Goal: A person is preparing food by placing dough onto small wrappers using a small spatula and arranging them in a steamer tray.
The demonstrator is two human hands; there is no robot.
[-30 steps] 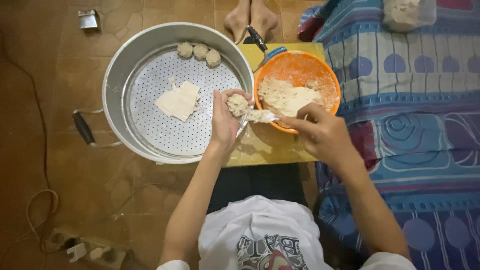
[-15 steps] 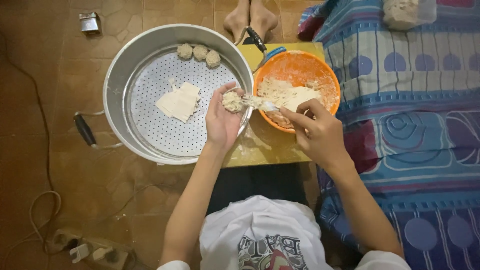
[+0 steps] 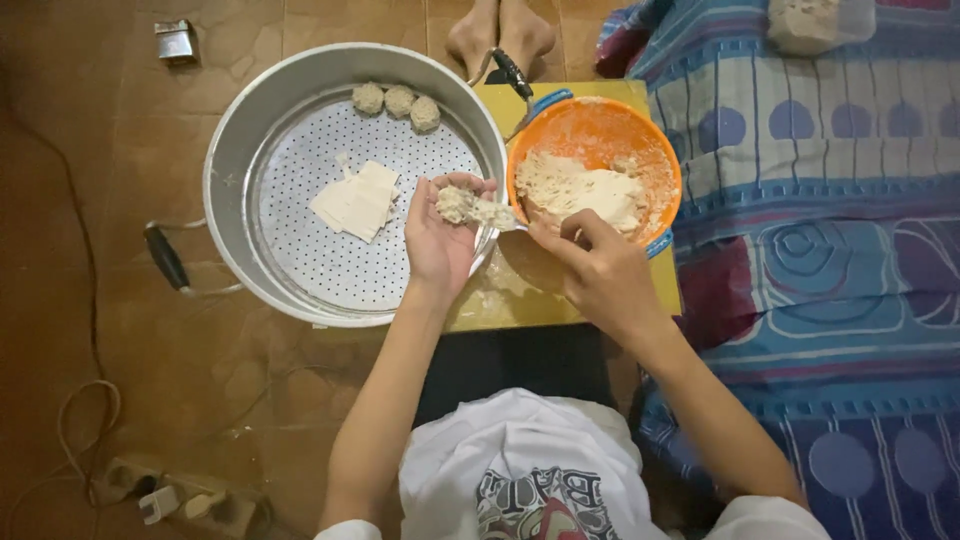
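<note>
Over the near rim of the steamer, at the frame's centre, your left hand (image 3: 440,240) lies palm up with its fingers curled loosely around a small pale dumpling wrapper heaped with minced filling (image 3: 460,204). Your right hand (image 3: 600,270), at 3 o'clock from the left, has its fingers pinched together on the handle of a small metal spoon (image 3: 503,218), whose tip rests against the filling on the wrapper.

At 12 o'clock from your right hand sits a round orange plastic bowl (image 3: 640,135) holding a mound of the same pale minced filling (image 3: 575,188). The bowl stands on a small yellow table (image 3: 560,300), just beside the steamer.

At 9 o'clock from your left hand spreads the wide round perforated metal steamer tray (image 3: 300,260). A stack of square white wrappers (image 3: 356,200) lies near its middle, and three finished round dumplings (image 3: 397,103) sit in a row touching the far wall, at 12 o'clock.

At 3 o'clock from the bowl lies a blue patterned blanket (image 3: 830,250). Another person's bare feet (image 3: 498,35) show at 12 o'clock, on the brown tiled floor (image 3: 100,330).
</note>
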